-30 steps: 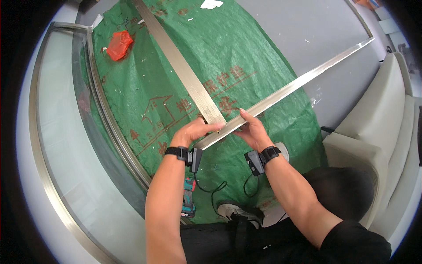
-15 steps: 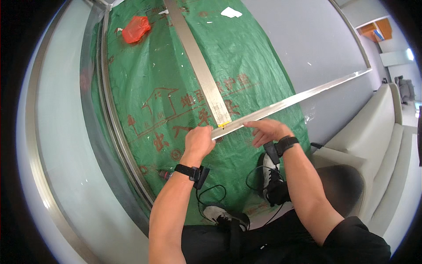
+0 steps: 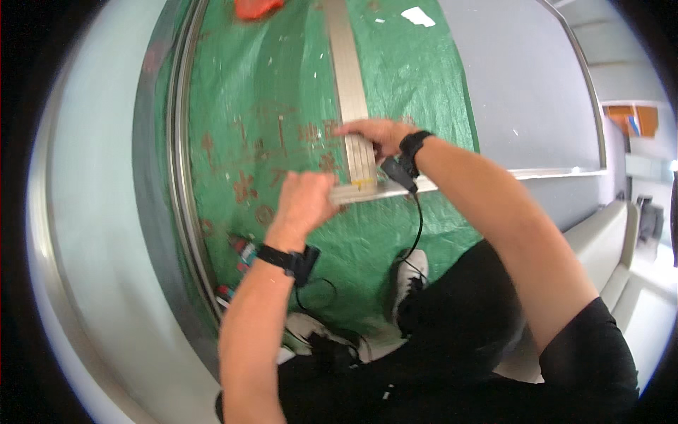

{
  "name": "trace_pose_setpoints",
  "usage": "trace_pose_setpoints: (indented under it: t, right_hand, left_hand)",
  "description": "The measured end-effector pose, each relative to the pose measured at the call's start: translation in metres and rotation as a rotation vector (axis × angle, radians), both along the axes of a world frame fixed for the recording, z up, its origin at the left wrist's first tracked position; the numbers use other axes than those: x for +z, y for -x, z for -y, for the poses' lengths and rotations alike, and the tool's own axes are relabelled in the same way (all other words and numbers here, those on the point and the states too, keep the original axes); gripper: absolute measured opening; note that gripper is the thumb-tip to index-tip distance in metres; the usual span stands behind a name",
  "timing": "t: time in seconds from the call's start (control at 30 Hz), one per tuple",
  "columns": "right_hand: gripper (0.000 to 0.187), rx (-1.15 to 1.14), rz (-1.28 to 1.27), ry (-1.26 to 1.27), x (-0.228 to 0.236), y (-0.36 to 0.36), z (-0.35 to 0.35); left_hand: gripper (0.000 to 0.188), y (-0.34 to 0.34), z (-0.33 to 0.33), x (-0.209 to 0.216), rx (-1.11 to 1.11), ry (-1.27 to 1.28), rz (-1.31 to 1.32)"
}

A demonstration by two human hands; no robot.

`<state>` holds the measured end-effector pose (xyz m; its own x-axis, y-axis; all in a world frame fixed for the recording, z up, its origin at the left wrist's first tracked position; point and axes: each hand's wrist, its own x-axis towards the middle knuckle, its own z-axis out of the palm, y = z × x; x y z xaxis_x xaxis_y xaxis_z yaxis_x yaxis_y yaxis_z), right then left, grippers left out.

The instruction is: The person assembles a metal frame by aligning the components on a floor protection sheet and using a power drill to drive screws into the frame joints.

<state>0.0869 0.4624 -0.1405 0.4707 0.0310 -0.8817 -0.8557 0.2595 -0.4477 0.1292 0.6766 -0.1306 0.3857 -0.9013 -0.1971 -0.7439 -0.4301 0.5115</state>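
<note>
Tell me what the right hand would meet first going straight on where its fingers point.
The right hand lies over the wide metal strip; beyond that, leftward across the green sheet, the metal rail looks first in line, though depth is hard to judge.

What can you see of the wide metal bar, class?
The wide bar is long, straight and silvery-grey, looks like metal, and has fine lengthwise lines. It runs over the green sheet and out of the picture's top edge. Its near end, with a yellow mark, meets the narrow bar roughly squarely. The right hand lies across it near there, perhaps gripping.
</note>
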Motion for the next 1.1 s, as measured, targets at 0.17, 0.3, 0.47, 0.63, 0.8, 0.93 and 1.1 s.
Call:
trace_pose_setpoints:
  t: [0.17, 0.3, 0.47, 0.63, 0.8, 0.93, 1.1]
  right_hand:
    - [0.045, 0.024, 0.048, 0.025, 0.016, -0.005, 0.02]
    - [0.036, -0.081, 0.152, 0.011, 0.01, -0.003, 0.014]
    - [0.039, -0.114, 0.181, 0.103, 0.027, 0.001, 0.007]
    - [0.039, -0.128, 0.209, 0.091, 0.016, 0.005, 0.013]
    - [0.041, -0.161, 0.163, 0.05, 0.01, 0.001, 0.008]
    - [0.03, -0.15, 0.094, 0.041, 0.014, 0.001, 0.01]
    - [0.039, -0.047, 0.076, 0.065, -0.008, 0.002, 0.018]
  left_hand:
    - [0.018, 0.0, -0.001, 0.043, 0.095, 0.159, -0.008]
    - [0.033, 0.01, -0.015, 0.045, 0.257, 0.249, 0.043]
    - [0.085, 0.036, -0.03, 0.037, 0.604, 0.391, 0.136]
    - [0.11, 0.086, -0.038, -0.006, 1.237, 0.729, -0.96]
    - [0.095, 0.104, -0.014, 0.005, 1.031, 0.863, -1.835]
    - [0.083, 0.106, 0.018, 0.015, 1.274, 0.678, -1.664]
    - [0.081, 0.095, 0.05, 0.011, 1.521, 0.57, -1.584]
